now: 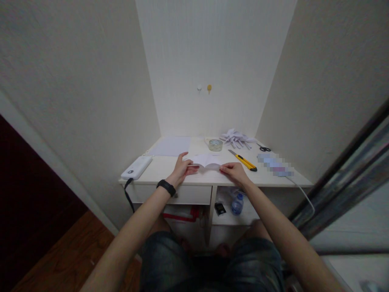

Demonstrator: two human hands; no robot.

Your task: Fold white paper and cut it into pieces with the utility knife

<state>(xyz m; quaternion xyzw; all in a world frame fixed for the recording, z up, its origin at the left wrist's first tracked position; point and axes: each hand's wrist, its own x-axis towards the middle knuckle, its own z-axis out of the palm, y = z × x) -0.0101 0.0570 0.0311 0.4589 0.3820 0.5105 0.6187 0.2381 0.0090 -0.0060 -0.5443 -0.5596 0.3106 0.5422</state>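
A small white sheet of paper [207,159] lies curved on the white desk [170,168], bent upward in the middle. My left hand [182,167], with a black band on its wrist, pinches the paper's left edge. My right hand [233,171] holds the paper's right edge against the desk. Both arms reach forward from the bottom of the view over my lap.
On the desk: a white power bank [137,167] with a black strap at the left, a flat white sheet [172,146], a tape roll [215,144], a pile of folded paper pieces [236,138], scissors [263,148], a yellow utility knife [244,161]. A water bottle [237,204] stands below.
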